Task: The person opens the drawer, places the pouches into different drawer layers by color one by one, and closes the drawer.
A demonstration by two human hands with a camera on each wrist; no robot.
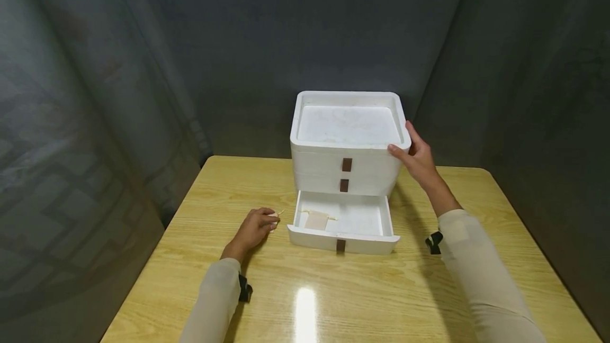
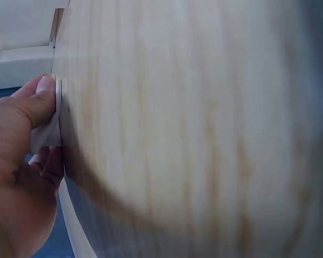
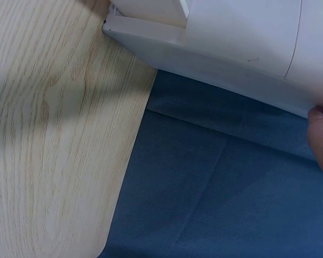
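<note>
A white three-drawer box [image 1: 345,168] stands at the far middle of the wooden table [image 1: 333,300]. Its bottom drawer [image 1: 343,241] is pulled out, and a small beige pouch [image 1: 316,220] lies inside at the left. My right hand [image 1: 413,151] grips the box's upper right corner, thumb on the front. Just left of the open drawer, my left hand [image 1: 267,221] rests on the table with curled fingers. In the left wrist view its thumb [image 2: 40,99] pinches a small white flat piece [image 2: 49,131]. Only a fingertip [image 3: 322,141] shows beside the box [image 3: 242,48] in the right wrist view.
Dark grey curtain walls [image 1: 119,94] close in the table on three sides. The two upper drawers are closed, each with a brown tab [image 1: 346,164]. A blue floor covering [image 3: 220,188] lies below the table's rounded edge [image 3: 124,177].
</note>
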